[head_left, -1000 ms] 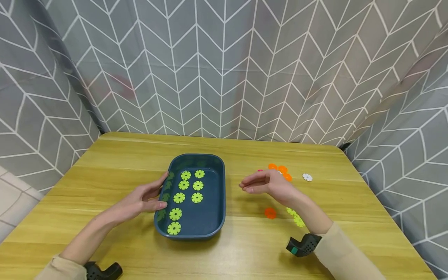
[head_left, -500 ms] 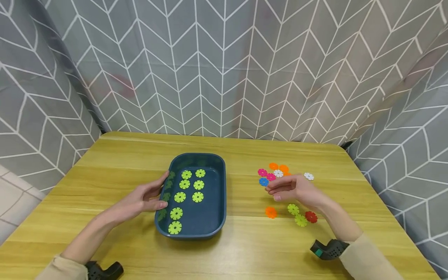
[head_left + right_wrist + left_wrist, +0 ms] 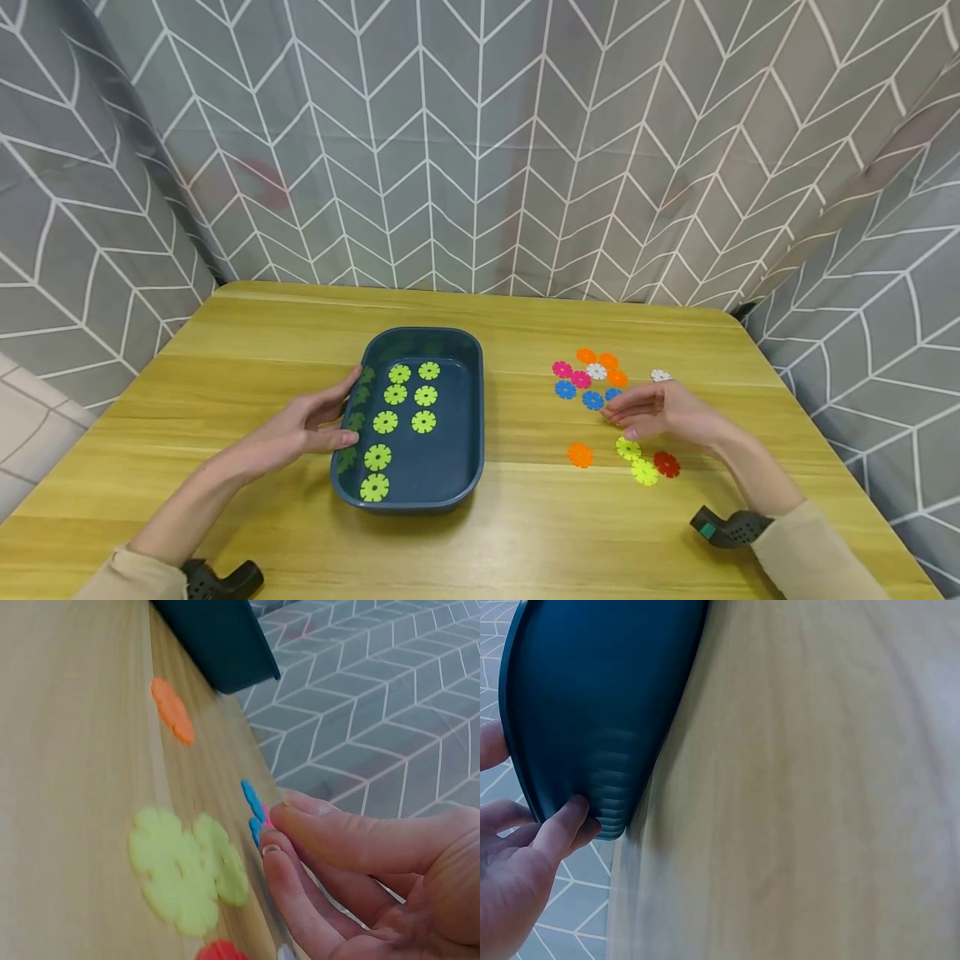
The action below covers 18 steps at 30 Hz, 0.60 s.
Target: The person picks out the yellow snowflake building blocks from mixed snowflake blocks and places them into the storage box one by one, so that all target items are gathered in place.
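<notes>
My left hand [image 3: 318, 417] grips the left wall of a dark blue plastic tray [image 3: 453, 458], thumb over the rim and fingers against the outside. In the left wrist view, fingertips press the outer wall of the tray [image 3: 607, 697]. Two columns of yellow-green notched discs [image 3: 423, 422] lie inside, toward the tray's left. Over on the right, my right hand [image 3: 667, 414] hovers with loosely bent fingers beside a blue notched disc [image 3: 592, 401]; nothing shows in its grasp. Just below that hand lie two yellow-green discs [image 3: 644, 472] and a red disc [image 3: 667, 464].
Pink discs [image 3: 562, 369], orange discs [image 3: 607, 362] and a white disc [image 3: 596, 372] cluster behind the blue ones. A single orange disc [image 3: 580, 455] lies nearer the tray. Another white disc [image 3: 660, 375] sits farther right. A patterned grey curtain [image 3: 480, 150] hangs behind the wooden table [image 3: 525, 542].
My right hand has moved right, away from the tray, uncovering the pink and blue discs and the red one. The left hand and tray have stayed in place.
</notes>
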Available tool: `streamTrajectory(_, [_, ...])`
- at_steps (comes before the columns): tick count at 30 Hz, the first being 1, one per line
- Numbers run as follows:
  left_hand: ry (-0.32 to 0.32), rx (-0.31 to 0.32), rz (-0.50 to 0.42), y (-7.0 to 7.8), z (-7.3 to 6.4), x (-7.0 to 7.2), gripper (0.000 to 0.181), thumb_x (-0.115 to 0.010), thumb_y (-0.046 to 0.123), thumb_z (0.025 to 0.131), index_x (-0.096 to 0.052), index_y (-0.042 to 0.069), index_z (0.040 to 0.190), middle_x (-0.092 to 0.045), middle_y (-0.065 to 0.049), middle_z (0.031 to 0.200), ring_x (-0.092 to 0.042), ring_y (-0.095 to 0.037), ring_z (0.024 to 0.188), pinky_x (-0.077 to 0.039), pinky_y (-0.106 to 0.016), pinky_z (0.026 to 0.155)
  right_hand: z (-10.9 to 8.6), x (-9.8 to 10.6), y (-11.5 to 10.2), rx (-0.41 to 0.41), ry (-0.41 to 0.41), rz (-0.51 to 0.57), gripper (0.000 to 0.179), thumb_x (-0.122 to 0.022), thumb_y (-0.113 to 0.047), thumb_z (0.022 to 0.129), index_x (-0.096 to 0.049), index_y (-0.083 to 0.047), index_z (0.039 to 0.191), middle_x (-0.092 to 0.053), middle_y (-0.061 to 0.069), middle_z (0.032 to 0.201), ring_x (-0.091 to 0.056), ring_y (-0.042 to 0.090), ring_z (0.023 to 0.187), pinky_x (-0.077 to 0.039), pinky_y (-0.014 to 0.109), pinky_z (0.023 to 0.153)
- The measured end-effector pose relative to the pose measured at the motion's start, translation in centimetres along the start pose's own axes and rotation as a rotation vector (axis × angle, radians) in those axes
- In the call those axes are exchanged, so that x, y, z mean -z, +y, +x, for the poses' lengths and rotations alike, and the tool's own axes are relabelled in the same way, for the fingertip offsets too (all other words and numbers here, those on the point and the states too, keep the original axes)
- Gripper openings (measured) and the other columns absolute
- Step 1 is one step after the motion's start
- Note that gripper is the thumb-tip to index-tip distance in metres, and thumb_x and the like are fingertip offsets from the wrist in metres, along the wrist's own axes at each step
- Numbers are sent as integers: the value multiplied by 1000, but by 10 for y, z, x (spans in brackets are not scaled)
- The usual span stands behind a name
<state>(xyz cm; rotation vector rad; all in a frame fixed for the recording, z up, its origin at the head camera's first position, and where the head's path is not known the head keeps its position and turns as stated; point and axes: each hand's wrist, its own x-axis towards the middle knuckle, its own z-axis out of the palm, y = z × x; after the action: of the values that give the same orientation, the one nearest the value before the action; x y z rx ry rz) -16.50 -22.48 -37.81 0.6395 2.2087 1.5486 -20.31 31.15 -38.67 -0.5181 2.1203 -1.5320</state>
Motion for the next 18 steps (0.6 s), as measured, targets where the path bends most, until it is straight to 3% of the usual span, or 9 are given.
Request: streamTrajectory(18, [-1,1,-3,-1,0,0,87,-62,14,98,-1,1,159,-7,-31,163,-21,-52,145,-45,-13,97,-4,8,12,90,-127,-64,45,-73,6,84,-58,16,125,-62,33,126,-68,18,114,-56,32,91])
